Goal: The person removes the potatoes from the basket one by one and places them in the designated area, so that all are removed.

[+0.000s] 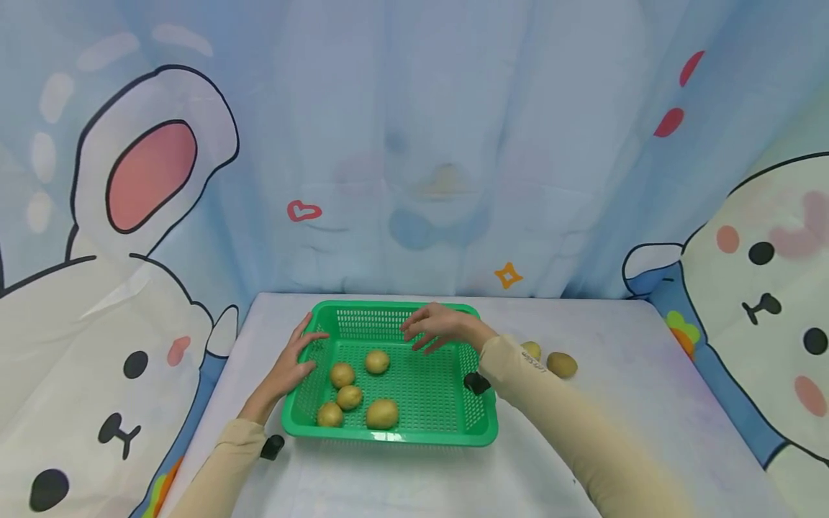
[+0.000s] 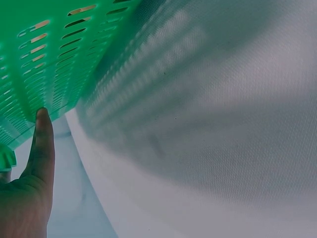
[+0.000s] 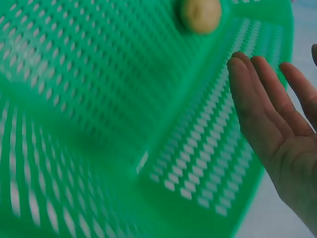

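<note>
A green plastic basket (image 1: 421, 437) with slotted walls stands on the table with several potatoes (image 1: 382, 414) in its left half. My left hand (image 1: 288, 368) holds the basket's left rim, thumb and a finger reaching over the inside. In the left wrist view, one straight finger (image 2: 42, 144) lies along the wall's outer face. Over the basket's back right part hovers my right hand (image 1: 443, 325), fingers loosely extended and holding nothing. The right wrist view shows that hand's fingers apart near a slotted wall, with one potato (image 3: 200, 15) farther in.
To the right of the basket, two more potatoes lie on the white-covered table (image 1: 622, 403): a darker one (image 1: 561, 365) and a paler one (image 1: 532, 350) partly behind the right sleeve. A blue cartoon-printed curtain (image 1: 447, 144) hangs along the table's back edge.
</note>
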Motion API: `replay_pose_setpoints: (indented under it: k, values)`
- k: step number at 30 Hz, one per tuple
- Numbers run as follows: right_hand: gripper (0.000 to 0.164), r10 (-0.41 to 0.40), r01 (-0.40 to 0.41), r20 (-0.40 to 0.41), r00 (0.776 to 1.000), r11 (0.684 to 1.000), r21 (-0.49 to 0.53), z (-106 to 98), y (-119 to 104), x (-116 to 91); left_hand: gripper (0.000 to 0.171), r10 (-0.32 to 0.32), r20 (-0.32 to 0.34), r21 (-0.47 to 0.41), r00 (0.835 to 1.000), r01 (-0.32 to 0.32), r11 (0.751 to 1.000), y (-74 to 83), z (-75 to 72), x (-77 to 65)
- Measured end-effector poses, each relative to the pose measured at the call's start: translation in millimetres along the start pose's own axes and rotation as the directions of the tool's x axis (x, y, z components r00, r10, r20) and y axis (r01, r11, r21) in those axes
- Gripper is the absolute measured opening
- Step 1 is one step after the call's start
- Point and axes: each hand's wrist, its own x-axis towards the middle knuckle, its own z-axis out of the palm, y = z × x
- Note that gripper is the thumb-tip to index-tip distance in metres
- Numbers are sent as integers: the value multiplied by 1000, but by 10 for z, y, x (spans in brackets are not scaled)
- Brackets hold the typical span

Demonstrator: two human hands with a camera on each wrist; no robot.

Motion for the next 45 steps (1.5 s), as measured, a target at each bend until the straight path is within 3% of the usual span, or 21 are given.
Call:
replay_pose_setpoints:
  k: [6,11,20,24,26,28,31,40,45]
  values:
    - [32,6,-3,60,998,999,-44,350,64,191,58,-10,-3,3,1000,10,1000,9,0,-36]
    - [30,73,-59,113,991,991,-119,532,137,301,59,-1,-5,3,1000,1,1000,34,-1,-34]
    - [24,180,-134,227,957,970,-204,785,246,420,58,-14,-3,-16,1000,14,1000,-4,16,-42]
    - [20,190,-138,255,948,969,-206,844,250,458,57,-15,-18,-35,1000,14,999,162,-1,-53]
    - [20,184,-128,266,946,968,-215,866,239,458,57,-11,-17,-26,1000,11,1000,171,-3,-42]
    - [19,174,-110,282,943,968,-227,894,225,448,57,-20,-13,-19,1000,20,1000,168,-10,-31]
    - [20,166,-93,309,936,967,-237,935,212,433,59,-17,-10,2,1000,17,1000,11,1,-10]
    - [14,138,-61,319,938,969,-240,954,276,457,58,-25,-24,-42,999,24,999,8,17,2]
    - [15,103,-26,320,942,971,-236,875,255,427,58,-27,-18,-22,999,27,999,17,3,-8]
